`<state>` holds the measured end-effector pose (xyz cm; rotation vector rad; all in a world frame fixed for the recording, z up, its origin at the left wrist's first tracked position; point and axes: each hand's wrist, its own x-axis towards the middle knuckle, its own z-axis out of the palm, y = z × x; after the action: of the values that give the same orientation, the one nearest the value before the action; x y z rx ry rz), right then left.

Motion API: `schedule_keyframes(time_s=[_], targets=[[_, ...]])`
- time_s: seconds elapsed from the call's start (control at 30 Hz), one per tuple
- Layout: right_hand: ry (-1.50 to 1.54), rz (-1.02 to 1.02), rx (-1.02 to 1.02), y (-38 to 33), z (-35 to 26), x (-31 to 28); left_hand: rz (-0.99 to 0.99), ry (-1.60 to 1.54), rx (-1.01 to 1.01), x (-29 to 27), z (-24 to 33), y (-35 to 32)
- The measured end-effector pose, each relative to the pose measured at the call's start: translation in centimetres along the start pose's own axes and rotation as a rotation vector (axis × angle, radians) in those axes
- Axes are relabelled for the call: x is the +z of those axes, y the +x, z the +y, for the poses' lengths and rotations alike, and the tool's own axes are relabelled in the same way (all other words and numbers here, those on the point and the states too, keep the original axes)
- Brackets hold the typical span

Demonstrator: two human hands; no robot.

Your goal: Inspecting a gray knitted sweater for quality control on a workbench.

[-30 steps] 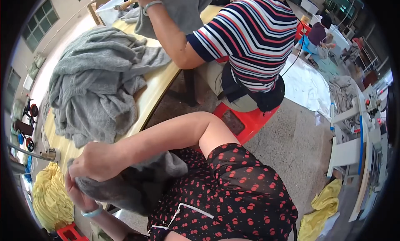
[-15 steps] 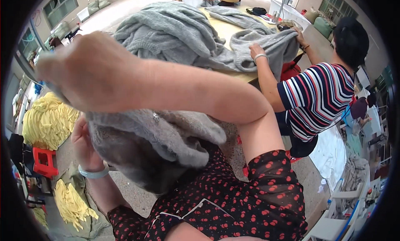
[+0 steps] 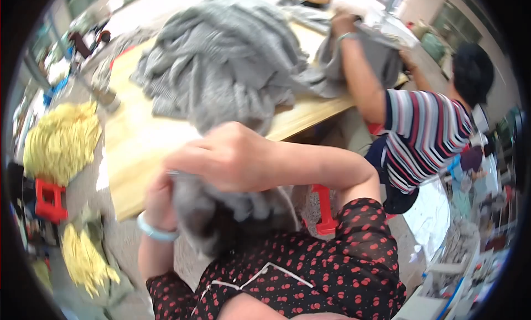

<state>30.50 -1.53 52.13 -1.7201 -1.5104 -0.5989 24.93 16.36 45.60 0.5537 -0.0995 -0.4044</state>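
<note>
At lower centre of the frame, right hand [image 3: 232, 156] and left hand [image 3: 159, 201] both clench a bunched grey garment [image 3: 232, 209] beside the wooden table [image 3: 138, 148].

Pale wooden table [image 3: 138, 148], speckled floor [image 3: 83, 198], red stool [image 3: 325, 212].

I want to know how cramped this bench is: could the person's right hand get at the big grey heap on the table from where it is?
Probably yes: right hand grips a grey garment, but the grey heap lies just beyond, nothing between.

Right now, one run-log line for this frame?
left hand: grips grey garment | right hand: grips it on top | wooden table: ahead
</note>
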Motion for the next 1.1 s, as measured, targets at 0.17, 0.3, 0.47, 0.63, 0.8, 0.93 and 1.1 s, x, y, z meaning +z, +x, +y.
schedule_keyframes(time_s=[0.17, 0.3, 0.47, 0.63, 0.8, 0.93, 1.1], targets=[[0.035, -0.167, 0.200, -7.1, 2.3, 4.3, 0.393, 0.112, -0.188, -5.4, -3.3, 1.4], [0.073, -0.158, 0.455, -8.1, 4.3, 4.7, 0.318, 0.192, -0.125, -6.2, -2.6, 2.4], [-0.008, -0.168, 0.546, -9.9, 6.9, 6.3, 0.475, 0.291, -0.119, -7.6, -2.7, 2.4], [-0.040, -0.131, 0.542, -10.2, 8.3, 6.3, 0.535, 0.288, -0.133, -8.0, -3.0, 2.7], [-0.111, -0.173, 0.574, -10.3, 9.8, 5.9, 0.598, 0.253, -0.153, -7.7, -2.6, 3.0], [0.255, -0.120, 0.799, -9.9, 10.1, 5.9, 0.557, 0.293, -0.127, -8.1, -2.4, 3.6], [0.590, -0.094, 0.780, -8.5, 9.1, 6.8, 0.508, 0.254, -0.100, -7.5, -1.8, 3.7]])
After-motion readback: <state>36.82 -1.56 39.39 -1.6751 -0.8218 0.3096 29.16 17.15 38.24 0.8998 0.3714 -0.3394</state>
